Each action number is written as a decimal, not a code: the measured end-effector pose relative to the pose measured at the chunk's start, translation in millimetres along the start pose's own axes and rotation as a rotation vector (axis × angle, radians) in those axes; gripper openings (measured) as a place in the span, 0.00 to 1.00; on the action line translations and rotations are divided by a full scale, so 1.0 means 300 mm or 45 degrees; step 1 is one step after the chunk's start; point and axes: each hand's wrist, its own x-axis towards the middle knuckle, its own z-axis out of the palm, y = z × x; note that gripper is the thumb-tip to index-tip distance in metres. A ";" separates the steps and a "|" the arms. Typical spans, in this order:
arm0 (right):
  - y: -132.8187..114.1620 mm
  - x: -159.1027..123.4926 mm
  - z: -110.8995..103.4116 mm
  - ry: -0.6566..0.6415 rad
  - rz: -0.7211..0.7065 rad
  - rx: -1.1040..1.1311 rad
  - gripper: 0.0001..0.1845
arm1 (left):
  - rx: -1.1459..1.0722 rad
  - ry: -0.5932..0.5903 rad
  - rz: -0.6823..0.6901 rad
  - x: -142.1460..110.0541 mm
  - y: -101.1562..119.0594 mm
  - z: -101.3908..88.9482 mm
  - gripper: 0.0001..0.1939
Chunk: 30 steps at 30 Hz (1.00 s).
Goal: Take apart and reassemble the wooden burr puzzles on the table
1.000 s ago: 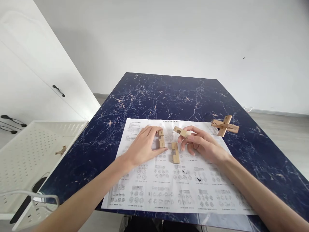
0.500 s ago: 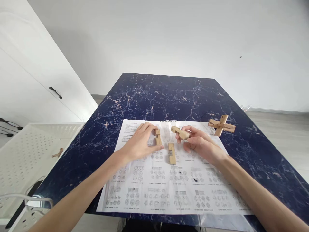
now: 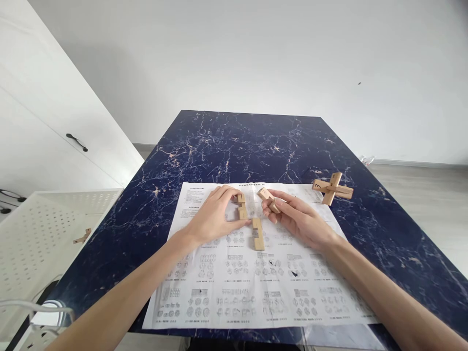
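Observation:
My left hand (image 3: pixel 215 214) is closed round a notched wooden puzzle piece (image 3: pixel 242 207), thumb at its near end and fingers at its far end. Another notched wooden block (image 3: pixel 258 235) lies on the printed instruction sheet (image 3: pixel 204 312), just right of my left thumb. In my right hand (image 3: pixel 298 214), a third notched wooden piece (image 3: pixel 269 200) is pinched between thumb and fingers, tilted, with its notch partly covered by the fingers. The sheet carries rows of small line drawings and spreads beneath both hands.
Right of the sheet's far corner sits a cross of joined wooden pieces (image 3: pixel 332 188) on the dark blue marbled table (image 3: pixel 237 146). At left, a white perforated tray (image 3: pixel 44 214) holds a small wooden piece (image 3: pixel 82 236). A pale cable (image 3: pixel 32 304) runs at lower left.
My right hand has turned the wooden piece in its fingers, so a different face shows. My left hand keeps its piece nearly still. The whole view has shifted slightly.

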 end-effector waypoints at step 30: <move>0.012 -0.006 -0.006 -0.155 0.011 0.116 0.14 | -1.139 -0.149 -0.434 -0.014 0.069 -0.053 0.24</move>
